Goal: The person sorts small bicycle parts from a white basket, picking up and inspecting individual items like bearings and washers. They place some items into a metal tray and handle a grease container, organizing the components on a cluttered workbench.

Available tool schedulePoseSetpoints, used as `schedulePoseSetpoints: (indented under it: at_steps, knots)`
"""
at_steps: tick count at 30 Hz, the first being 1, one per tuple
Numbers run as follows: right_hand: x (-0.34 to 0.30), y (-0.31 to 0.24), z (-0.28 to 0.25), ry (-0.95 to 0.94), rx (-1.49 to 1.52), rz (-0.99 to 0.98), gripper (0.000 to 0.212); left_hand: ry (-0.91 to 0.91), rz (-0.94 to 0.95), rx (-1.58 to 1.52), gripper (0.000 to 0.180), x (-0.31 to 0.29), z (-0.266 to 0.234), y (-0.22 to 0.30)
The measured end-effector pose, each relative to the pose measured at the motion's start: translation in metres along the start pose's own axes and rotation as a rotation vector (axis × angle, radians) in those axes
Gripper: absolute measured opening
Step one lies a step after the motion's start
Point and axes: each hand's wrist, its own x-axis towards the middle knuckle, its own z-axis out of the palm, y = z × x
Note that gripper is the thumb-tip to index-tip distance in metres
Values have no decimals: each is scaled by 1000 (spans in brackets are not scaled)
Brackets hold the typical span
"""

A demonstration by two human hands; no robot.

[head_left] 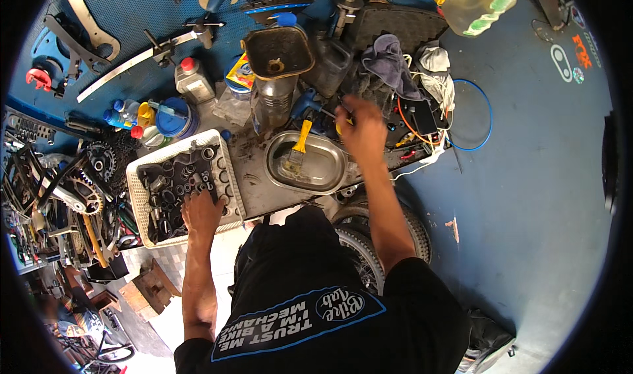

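A white plastic basket (231, 176) on the left of the bench holds many small metal rings and bike parts (173, 189). My left hand (202, 214) rests over these parts, fingers stretched toward them and slightly apart, its thumb near the right wall. To the right lies an oval metal pan (271, 171) with a yellow-handled brush (301, 140) in it. My right hand (364, 131) hovers past the pan's far right rim, beside a blue-handled tool (306, 102). Its fingers are blurred, and I cannot make out whether they hold anything.
Behind the pan stand a dark open-topped container (278, 51), a black jug (328, 61) and a red-capped metal can (194, 81). Grey rags (389, 61) and cables (440, 90) crowd the right end. Bike tires (361, 242) stand below the bench edge. Cranks and chainrings (82, 196) fill the left.
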Motion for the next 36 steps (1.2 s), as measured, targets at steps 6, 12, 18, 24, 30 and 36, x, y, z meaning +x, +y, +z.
schedulePoseSetpoints:
  at_steps: [6, 12, 18, 24, 30, 36]
  knots:
    - [65, 76, 12, -315, -336, 147, 77, -120, -65, -58, 41, 3, -26, 17]
    - [110, 142, 24, -260, -143, 258, 64, -15, -71, -90, 39, -3, -7, 3]
    - [171, 171, -39, 49, 30, 315, 67, 5, -112, -112, 46, -13, 11, -13]
    - [177, 156, -55, 199, -217, 152, 61, 0, -150, -115, 47, -10, -9, 7]
    - [138, 147, -29, -377, -496, 106, 83, -140, -240, -20, 48, 1, 3, -2]
    - [115, 81, -45, -143, -458, 113, 64, -21, -176, -52, 37, -2, 21, -8]
